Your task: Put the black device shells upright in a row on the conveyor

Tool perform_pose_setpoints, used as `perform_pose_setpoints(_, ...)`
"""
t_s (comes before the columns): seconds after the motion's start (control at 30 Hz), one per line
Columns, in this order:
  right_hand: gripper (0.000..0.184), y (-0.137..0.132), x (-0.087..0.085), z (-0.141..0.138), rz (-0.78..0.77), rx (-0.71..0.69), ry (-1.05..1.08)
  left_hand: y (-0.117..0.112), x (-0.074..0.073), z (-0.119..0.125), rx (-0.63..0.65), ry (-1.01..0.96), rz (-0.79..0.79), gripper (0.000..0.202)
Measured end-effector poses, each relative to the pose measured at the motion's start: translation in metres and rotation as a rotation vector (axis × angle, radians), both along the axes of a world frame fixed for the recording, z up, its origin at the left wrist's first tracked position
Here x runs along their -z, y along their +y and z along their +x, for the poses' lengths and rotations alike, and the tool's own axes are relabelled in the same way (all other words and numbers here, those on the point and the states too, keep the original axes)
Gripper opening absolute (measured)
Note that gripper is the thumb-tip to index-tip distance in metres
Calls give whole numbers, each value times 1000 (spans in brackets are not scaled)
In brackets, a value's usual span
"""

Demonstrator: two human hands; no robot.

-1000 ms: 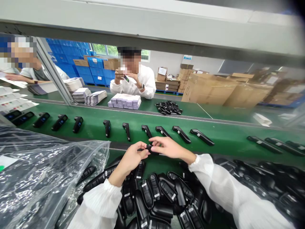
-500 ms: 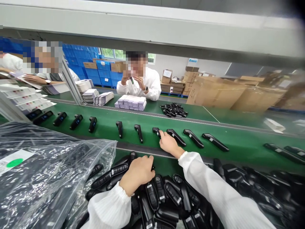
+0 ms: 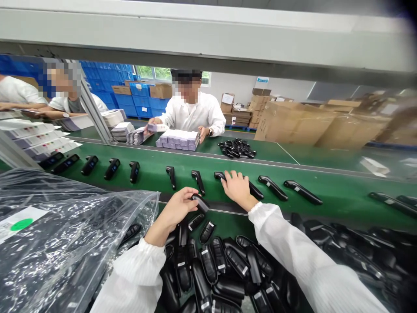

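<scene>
My left hand (image 3: 178, 208) pinches a black plastic case (image 3: 201, 203) between thumb and fingers, just above the near edge of the green belt (image 3: 150, 174). My right hand (image 3: 238, 187) lies over the belt with its fingers curved down onto a black angled handheld device (image 3: 219, 175). Most of that device is hidden under the hand. Another such device (image 3: 256, 191) sticks out from behind the hand's right side. Below both hands spreads a heap of black plastic cases (image 3: 208, 263), some with ribbed faces and small white labels.
More devices (image 3: 273, 188) lie spaced along the belt. A clear plastic bag (image 3: 65, 243) covers the left front. At right sits another black heap (image 3: 352, 248). Across the belt, a co-worker (image 3: 195, 111) sits behind stacked small boxes (image 3: 177, 140). A pale beam (image 3: 202, 34) crosses overhead.
My left hand has risen from the heap toward the belt, bringing up a black plastic case. My right hand has shifted slightly right, as have the devices on the belt. The co-worker's hands have lowered.
</scene>
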State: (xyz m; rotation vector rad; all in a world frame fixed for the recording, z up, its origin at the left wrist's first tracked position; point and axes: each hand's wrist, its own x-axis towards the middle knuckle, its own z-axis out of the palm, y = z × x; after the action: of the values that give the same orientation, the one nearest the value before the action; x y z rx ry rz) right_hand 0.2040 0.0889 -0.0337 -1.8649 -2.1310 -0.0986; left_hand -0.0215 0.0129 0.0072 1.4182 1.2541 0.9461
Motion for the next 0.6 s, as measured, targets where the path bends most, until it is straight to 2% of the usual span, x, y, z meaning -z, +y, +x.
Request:
perform_pose_setpoints(0.07,42,-13,-9,-5,-82,-109,357,1,4,3,-67,-86,13,28)
perform_pose_setpoints(0.17,39,-34,-12,-23,-414,-368,1046,1,10,9,-127,-150,53,28)
perform_pose_setpoints(0.2,41,-41,-10,-31,-495,-390,1265,1,11,11,-136,-149,71,27)
perform_pose_setpoints(0.27,40,-50,-4,-46,-563,-329,1626,1,13,13,-142,-109,115,25)
perform_pose_setpoints(0.33,36,-52,2,-56,-562,-232,1835,1,16,15,-140,-14,165,22)
perform_pose_setpoints(0.4,34,-47,5,-59,-508,-162,1868,-2,17,18,-131,139,221,19)
perform_pose_setpoints(0.43,35,-43,5,-57,-456,-143,1812,-4,17,19,-117,232,252,19)
perform_pose_setpoints(0.47,37,-37,5,-54,-391,-141,1681,-7,16,22,-93,332,284,18)
perform_pose_setpoints(0.53,40,-23,3,-43,-263,-166,1284,-16,14,28,-14,530,335,16)
perform_pose_setpoints(0.6,37,-9,4,-31,-188,-199,918,-26,12,36,92,701,354,15)
